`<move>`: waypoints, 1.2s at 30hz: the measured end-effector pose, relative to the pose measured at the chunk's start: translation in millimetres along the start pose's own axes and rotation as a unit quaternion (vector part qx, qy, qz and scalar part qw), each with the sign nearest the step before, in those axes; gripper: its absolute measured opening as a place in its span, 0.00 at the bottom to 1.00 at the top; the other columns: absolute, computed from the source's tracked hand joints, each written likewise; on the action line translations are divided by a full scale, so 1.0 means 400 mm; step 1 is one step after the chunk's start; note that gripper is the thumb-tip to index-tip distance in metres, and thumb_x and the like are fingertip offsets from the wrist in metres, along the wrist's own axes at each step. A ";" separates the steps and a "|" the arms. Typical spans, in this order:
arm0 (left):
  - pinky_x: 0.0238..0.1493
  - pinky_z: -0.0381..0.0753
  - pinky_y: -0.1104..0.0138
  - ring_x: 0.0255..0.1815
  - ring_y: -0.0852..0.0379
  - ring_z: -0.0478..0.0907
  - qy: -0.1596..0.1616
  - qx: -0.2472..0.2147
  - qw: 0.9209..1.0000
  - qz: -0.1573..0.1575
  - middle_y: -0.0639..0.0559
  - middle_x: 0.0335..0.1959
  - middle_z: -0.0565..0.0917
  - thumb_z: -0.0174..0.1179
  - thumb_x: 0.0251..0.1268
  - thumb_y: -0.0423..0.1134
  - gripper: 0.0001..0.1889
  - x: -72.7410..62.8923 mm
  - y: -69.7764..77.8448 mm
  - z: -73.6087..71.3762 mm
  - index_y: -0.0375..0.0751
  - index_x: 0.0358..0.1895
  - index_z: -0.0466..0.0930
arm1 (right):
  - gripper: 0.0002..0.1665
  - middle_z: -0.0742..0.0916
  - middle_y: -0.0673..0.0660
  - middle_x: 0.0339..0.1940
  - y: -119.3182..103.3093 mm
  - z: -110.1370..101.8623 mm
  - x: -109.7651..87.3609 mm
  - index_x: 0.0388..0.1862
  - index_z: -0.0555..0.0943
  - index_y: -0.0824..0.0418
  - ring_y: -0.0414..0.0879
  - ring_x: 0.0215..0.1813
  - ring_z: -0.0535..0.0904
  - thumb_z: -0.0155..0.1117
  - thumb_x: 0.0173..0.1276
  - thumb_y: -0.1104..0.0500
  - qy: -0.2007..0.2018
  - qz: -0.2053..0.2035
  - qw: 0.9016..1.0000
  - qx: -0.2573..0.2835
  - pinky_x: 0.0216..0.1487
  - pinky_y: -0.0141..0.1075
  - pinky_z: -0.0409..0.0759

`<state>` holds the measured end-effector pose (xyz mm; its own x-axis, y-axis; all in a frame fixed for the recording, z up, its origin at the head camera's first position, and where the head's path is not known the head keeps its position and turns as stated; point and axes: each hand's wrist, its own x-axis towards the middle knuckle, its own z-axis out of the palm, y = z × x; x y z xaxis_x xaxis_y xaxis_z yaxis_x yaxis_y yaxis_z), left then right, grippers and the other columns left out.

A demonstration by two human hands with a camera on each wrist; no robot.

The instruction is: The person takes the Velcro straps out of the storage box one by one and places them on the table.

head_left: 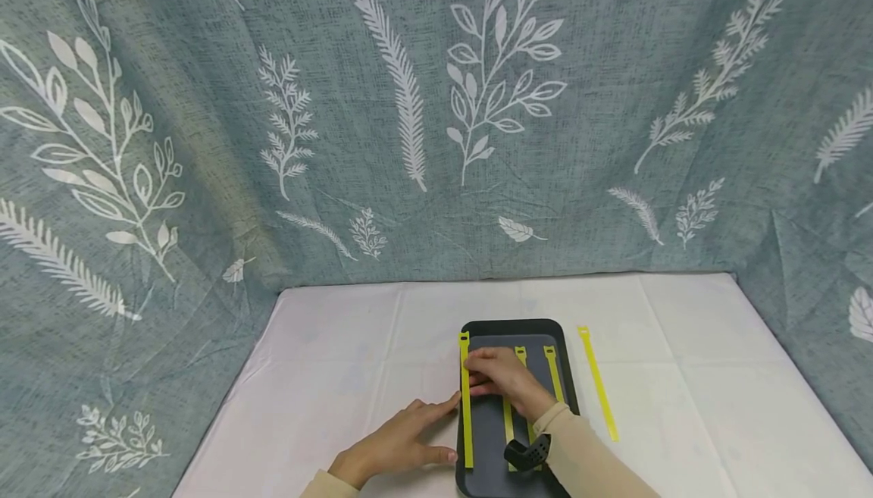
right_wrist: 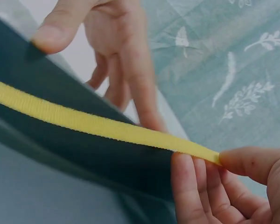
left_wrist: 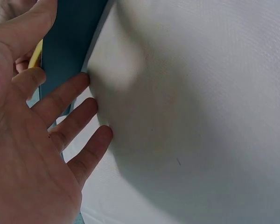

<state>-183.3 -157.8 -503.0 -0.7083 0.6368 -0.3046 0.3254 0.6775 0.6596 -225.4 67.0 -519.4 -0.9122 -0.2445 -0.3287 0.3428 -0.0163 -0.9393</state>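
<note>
Held strap (head_left: 467, 422): yellow, lengthwise along the left side of the dark tray (head_left: 487, 437); whether it touches the rim, I cannot tell.
Right hand (head_left: 508, 377): pinches that strap between thumb and fingers, nearer its slotted end.
Left hand (head_left: 409, 437): grips nothing, fingers extended, thumb at the tray's near-left edge.
Strap weight: probably very light, so a fingertip pinch should carry it.
Strap stiffness: thin and gently bowed in the right wrist view; likely bendy, with the far tail prone to sag or swing.
Strap surface: ribbed and cloth-like, so probably not slippery, and hard to break.
Best hold: near the slotted head, thumb on one face and fingers on the other; a second pinch at the tail would probably keep it straight.
Straps in tray (head_left: 508, 418): at least two more lie to the right, partly behind the right arm; being flat, they likely need a fingernail under an edge.
Loose strap (head_left: 599, 384): on the white cloth (head_left: 682, 392), right of the tray.
</note>
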 end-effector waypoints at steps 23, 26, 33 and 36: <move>0.68 0.72 0.53 0.63 0.56 0.71 0.014 0.007 1.000 0.022 0.51 0.77 0.68 0.66 0.64 0.60 0.45 0.000 -0.009 0.004 0.48 0.80 0.58 | 0.23 0.86 0.51 0.37 -0.119 -0.044 -0.020 0.61 0.77 0.75 0.39 0.38 0.83 0.62 0.75 0.60 0.006 -0.051 0.998 0.035 0.42 0.32 0.85; 0.67 0.72 0.55 0.62 0.58 0.71 0.013 0.005 1.000 0.023 0.52 0.78 0.68 0.66 0.64 0.60 0.45 -0.001 -0.009 0.002 0.48 0.80 0.58 | 0.24 0.86 0.49 0.36 -0.132 -0.053 -0.026 0.62 0.77 0.75 0.39 0.37 0.83 0.62 0.76 0.59 0.008 -0.058 0.998 0.028 0.43 0.34 0.85; 0.68 0.72 0.54 0.63 0.57 0.71 0.014 0.011 1.000 0.019 0.52 0.78 0.68 0.67 0.63 0.60 0.45 0.001 -0.007 -0.003 0.49 0.80 0.59 | 0.23 0.87 0.48 0.36 -0.164 -0.077 -0.036 0.63 0.77 0.73 0.39 0.37 0.83 0.61 0.76 0.59 0.022 -0.068 0.997 0.026 0.42 0.31 0.84; 0.68 0.72 0.54 0.62 0.56 0.71 0.015 0.009 1.000 0.020 0.52 0.78 0.68 0.67 0.63 0.59 0.45 0.000 -0.003 -0.005 0.48 0.79 0.59 | 0.23 0.86 0.48 0.36 -0.178 -0.090 -0.037 0.64 0.77 0.73 0.38 0.37 0.83 0.60 0.77 0.59 0.028 -0.071 0.997 0.032 0.42 0.31 0.84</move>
<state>-185.2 -159.2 -502.4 -0.7125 0.6528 -0.2573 0.3648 0.6579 0.6589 -244.4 106.6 -451.4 -0.9629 -0.1806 -0.2004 0.2219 -0.1079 -0.9691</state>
